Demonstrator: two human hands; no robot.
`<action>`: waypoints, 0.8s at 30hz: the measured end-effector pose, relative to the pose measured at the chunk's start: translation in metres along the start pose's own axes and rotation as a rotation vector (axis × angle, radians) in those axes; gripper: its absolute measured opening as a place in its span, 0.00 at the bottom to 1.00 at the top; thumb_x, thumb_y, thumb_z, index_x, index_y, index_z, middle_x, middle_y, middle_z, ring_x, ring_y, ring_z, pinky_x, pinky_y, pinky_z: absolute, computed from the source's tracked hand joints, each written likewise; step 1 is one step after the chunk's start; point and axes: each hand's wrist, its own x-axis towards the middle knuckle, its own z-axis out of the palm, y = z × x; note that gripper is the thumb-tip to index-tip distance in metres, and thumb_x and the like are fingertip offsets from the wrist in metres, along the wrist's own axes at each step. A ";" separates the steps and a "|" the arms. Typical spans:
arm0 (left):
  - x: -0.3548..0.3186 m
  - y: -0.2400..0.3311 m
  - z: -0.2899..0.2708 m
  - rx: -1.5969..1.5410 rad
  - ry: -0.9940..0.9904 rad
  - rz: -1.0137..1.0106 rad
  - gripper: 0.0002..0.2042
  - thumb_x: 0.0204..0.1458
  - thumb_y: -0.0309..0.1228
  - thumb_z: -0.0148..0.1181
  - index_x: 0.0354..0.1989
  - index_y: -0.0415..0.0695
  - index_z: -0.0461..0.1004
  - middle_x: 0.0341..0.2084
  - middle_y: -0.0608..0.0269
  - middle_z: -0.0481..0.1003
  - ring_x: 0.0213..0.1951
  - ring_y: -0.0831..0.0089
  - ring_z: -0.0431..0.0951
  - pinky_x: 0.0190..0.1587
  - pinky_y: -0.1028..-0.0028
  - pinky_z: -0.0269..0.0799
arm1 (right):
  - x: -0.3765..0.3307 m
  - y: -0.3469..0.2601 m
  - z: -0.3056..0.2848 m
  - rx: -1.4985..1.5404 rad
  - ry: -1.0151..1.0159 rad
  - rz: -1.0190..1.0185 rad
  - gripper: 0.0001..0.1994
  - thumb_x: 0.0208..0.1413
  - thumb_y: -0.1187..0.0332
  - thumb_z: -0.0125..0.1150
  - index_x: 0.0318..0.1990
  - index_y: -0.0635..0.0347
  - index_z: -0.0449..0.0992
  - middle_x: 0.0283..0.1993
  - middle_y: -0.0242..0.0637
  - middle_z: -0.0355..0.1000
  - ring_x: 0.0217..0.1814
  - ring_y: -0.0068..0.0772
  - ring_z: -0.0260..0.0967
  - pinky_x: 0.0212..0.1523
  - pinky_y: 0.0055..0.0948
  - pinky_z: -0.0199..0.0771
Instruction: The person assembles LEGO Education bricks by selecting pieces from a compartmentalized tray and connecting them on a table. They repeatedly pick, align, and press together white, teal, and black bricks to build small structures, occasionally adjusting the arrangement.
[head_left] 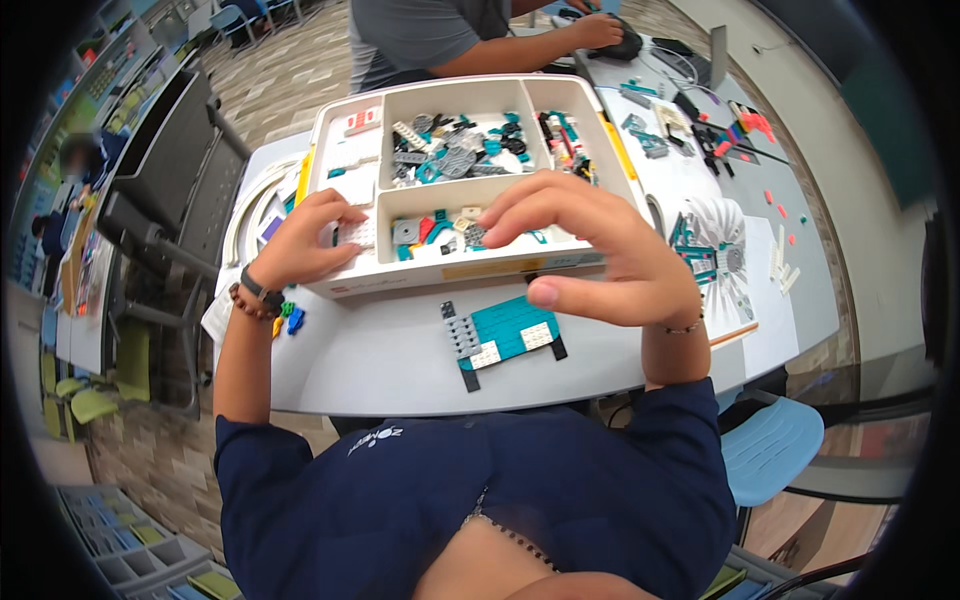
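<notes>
At the left edge of the white sorting tray (322, 140), we see our left hand (305, 240) curled loosely over the tray's near-left corner, fingers bent on the rim and the small white plate there; whether it pinches anything we cannot tell. Left of the tray, by the wrist with its dark band and bead bracelet (252, 297), lie a few loose bricks in blue, green and yellow (288, 318) on the desk (380, 365). Inside the tray, the far compartments hold grey, black and teal parts (460, 145), and the near compartment holds a thinner scatter of teal, red and grey pieces (430, 230). In front of the tray, touching nothing, rests the teal plate assembly with white and grey plates and black end pieces (505, 335). Over the tray's near-right part hovers our right hand (590, 245), fingers arched and spread, tips dipping toward the near compartment, thumb free below; it appears to hold nothing. Right of the tray lies an open instruction booklet (715, 255), and beyond it more loose parts. Behind the tray another person's arm (520, 50) rests on the desk.

We judge the step to be part selection: the next move calls for a fine pinch on one small piece among the loose ones.
</notes>
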 end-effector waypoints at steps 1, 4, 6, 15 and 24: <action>0.001 -0.002 0.000 -0.001 0.013 0.021 0.15 0.41 0.29 0.62 0.39 0.38 0.75 0.32 0.57 0.69 0.37 0.64 0.70 0.44 0.71 0.66 | -0.001 0.000 -0.001 0.005 0.000 -0.010 0.15 0.48 0.67 0.61 0.43 0.65 0.73 0.48 0.45 0.69 0.52 0.40 0.66 0.54 0.34 0.62; 0.003 -0.001 0.001 -0.024 0.034 0.029 0.13 0.42 0.28 0.63 0.38 0.38 0.76 0.30 0.57 0.70 0.37 0.63 0.71 0.43 0.70 0.66 | -0.003 -0.003 -0.002 0.029 0.005 -0.010 0.15 0.48 0.69 0.61 0.44 0.65 0.73 0.48 0.45 0.69 0.53 0.40 0.66 0.54 0.35 0.62; 0.001 0.001 0.003 -0.012 0.050 0.003 0.13 0.42 0.28 0.63 0.38 0.38 0.76 0.30 0.57 0.70 0.37 0.63 0.71 0.43 0.70 0.66 | -0.003 -0.002 -0.002 0.035 0.003 -0.019 0.15 0.48 0.69 0.61 0.44 0.65 0.73 0.48 0.45 0.69 0.53 0.40 0.66 0.54 0.35 0.62; -0.003 0.015 0.005 0.126 0.088 -0.038 0.14 0.42 0.28 0.63 0.40 0.39 0.77 0.30 0.56 0.70 0.38 0.62 0.70 0.42 0.69 0.66 | -0.003 0.001 0.005 -0.021 0.018 -0.069 0.13 0.49 0.67 0.61 0.42 0.61 0.71 0.42 0.40 0.70 0.46 0.42 0.68 0.48 0.34 0.65; -0.020 0.054 0.017 0.203 0.330 0.009 0.17 0.43 0.27 0.62 0.44 0.40 0.73 0.36 0.54 0.70 0.40 0.58 0.69 0.45 0.66 0.64 | -0.013 -0.028 0.009 -0.037 -0.002 -0.166 0.15 0.47 0.68 0.62 0.43 0.60 0.71 0.44 0.41 0.68 0.46 0.45 0.65 0.47 0.37 0.66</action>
